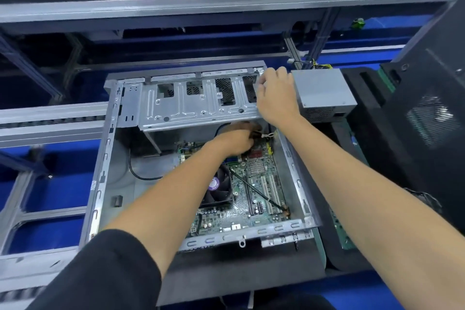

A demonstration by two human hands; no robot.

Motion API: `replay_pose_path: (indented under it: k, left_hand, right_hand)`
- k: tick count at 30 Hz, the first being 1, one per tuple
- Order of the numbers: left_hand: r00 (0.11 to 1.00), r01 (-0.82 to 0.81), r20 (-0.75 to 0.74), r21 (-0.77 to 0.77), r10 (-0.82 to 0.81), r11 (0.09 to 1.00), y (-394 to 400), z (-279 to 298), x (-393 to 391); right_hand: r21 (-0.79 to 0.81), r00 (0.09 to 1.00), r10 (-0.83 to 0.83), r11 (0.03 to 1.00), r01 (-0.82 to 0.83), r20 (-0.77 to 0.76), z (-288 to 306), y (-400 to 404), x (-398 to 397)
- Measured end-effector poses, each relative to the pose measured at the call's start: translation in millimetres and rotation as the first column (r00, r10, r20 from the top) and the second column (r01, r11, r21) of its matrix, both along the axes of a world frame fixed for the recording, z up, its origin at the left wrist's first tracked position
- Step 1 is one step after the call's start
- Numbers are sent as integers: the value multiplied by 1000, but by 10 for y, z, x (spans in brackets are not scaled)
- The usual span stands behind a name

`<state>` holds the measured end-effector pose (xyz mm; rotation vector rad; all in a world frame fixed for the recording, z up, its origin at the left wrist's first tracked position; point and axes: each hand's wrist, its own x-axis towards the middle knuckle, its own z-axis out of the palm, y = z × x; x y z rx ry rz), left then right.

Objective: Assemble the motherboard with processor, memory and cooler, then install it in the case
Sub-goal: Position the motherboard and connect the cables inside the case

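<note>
Blue work surface with grey aluminium rails [50, 118], carrying an open grey steel computer case [105, 158].
Green motherboard [254, 184] lies flat inside, long axis running away from the viewer, black cooler fan [219, 190] mounted. Left hand [235, 139] pinches cables under the drive cage [196, 103]; right hand [275, 94] grips the cage's corner, beside a grey power supply [323, 93].

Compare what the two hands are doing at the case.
The left hand reaches deep inside the case, fingers curled on cables above the motherboard; the right hand sits higher, gripping the drive cage at its right end. Both arms are bare.
</note>
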<state>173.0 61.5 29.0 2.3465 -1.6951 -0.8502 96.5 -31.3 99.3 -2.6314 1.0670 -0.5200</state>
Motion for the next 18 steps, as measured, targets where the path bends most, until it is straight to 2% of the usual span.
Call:
replay_pose_path:
  k: [2,6,11,18]
  left_hand:
    - [990,106,103,-77,-98,991,-15,-103,-11]
    - [999,-14,-48,-249,2,968,-85,-207,-36]
    - [998,-36,-58,-272,21,962,-132,-227,-34]
    - [985,-114,-154,-255,76,960,-190,-228,-90]
  right_hand:
    - [-8,1000,4,1000,-4,-8,-24,-10,8]
    - [-110,998,5,994,-12,-69,-38,14,36]
    - [-117,998,9,993,-17,-69,-53,5,35]
    - [-103,998,20,994,-25,-53,-57,-7,31]
